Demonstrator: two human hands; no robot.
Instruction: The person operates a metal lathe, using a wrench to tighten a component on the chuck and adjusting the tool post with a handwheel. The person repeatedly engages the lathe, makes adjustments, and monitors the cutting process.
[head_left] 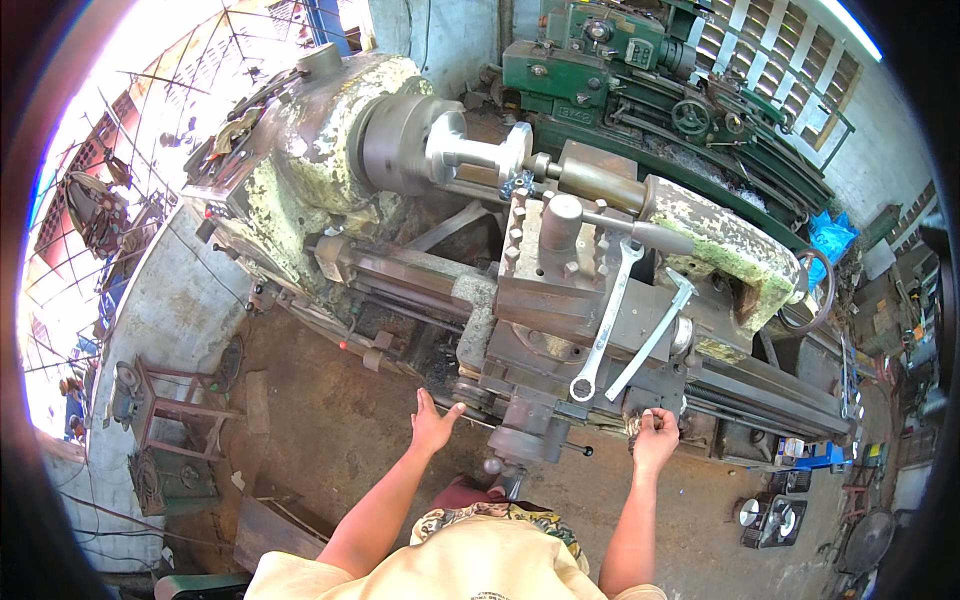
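My left hand (432,424) is raised in front of the lathe carriage, fingers stretched and thumb apart, holding nothing. Its thumb is close to a thin rod (478,416) by the cross-slide handle. My right hand (656,440) is closed at the carriage's right end, fingertips together beside a dark, worn part (634,408); what they grip is hidden. The chuck (398,143) looks smeared, as if spinning, and a shiny workpiece (480,153) stretches from it to the tailstock centre (546,167). The tool post (560,226) stands near the workpiece.
A combination wrench (607,322) and a vernier caliper (655,335) lie on the carriage. At the right is the tailstock (725,232) with its handwheel (808,290). A green lathe (640,100) stands behind. A metal stand (180,410) is at left, a fan (868,540) at right.
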